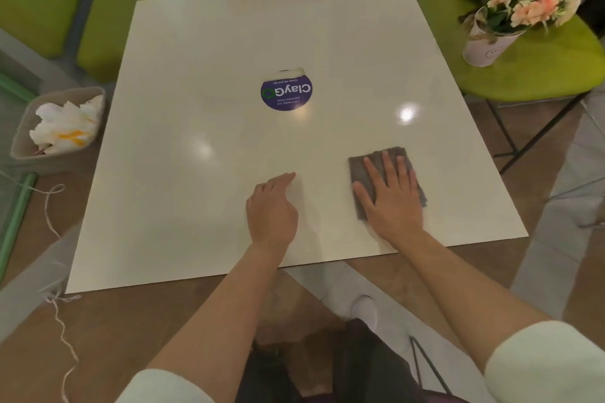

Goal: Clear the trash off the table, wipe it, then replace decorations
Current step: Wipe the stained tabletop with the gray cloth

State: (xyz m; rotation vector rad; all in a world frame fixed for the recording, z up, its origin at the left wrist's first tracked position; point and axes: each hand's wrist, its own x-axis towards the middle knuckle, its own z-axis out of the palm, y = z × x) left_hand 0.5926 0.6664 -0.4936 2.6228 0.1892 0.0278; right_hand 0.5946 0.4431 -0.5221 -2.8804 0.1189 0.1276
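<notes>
Table, filling mid-frame: square, glossy cream top, throwing back two ceiling-light glares. Trash is off it; wiping is underway, judging by the layout.

Chair, upper right: lime upholstered seat on thin black legs, carrying the vase, a pale tapered pot of peach flowers tilting toward the table.

Bin, left edge, beside the table: grey, rounded, holding crumpled white wrappers.

Sticker, centre of the top: round, purple, its upper edge peeling.

Cloth, lower right of the top: grey, napped, roughly square, lying flat. Right hand is pressing on it, fingers straight and spread. Left hand is resting just left of it, fingers loosely curled, index extended onto the bare surface, holding nothing.

Risks, as judged:
- Cloth passing over the sticker could be catching the lifted edge and tearing it further.
- Cloth is sitting near the table's lower-right edge; an outward stroke could be sliding it off.
- Tilted vase on a soft seat could tip if the chair gets bumped.
</notes>
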